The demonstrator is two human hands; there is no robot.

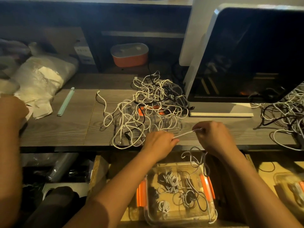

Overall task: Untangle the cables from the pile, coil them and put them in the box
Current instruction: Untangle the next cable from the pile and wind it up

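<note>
A tangled pile of white and black cables (pixel 148 104) lies on the wooden desk (pixel 65 129), draped over a clear lid with orange clips. My left hand (pixel 158 142) and my right hand (pixel 212 135) each pinch one white cable (pixel 184 134), stretched taut between them at the desk's front edge. A grey cable (pixel 199 160) hangs from under my right hand toward the box. The clear box (pixel 212 209) with orange latches sits below the desk edge and holds several coiled cables.
A dark monitor (pixel 246 55) stands at the right, with more loose cables (pixel 286 116) beyond it. An orange and white container (pixel 130 55) sits at the back. Plastic bags (pixel 41 79) and a pale green pen (pixel 65 102) lie left. Another person's arm (pixel 9 137) is at the far left.
</note>
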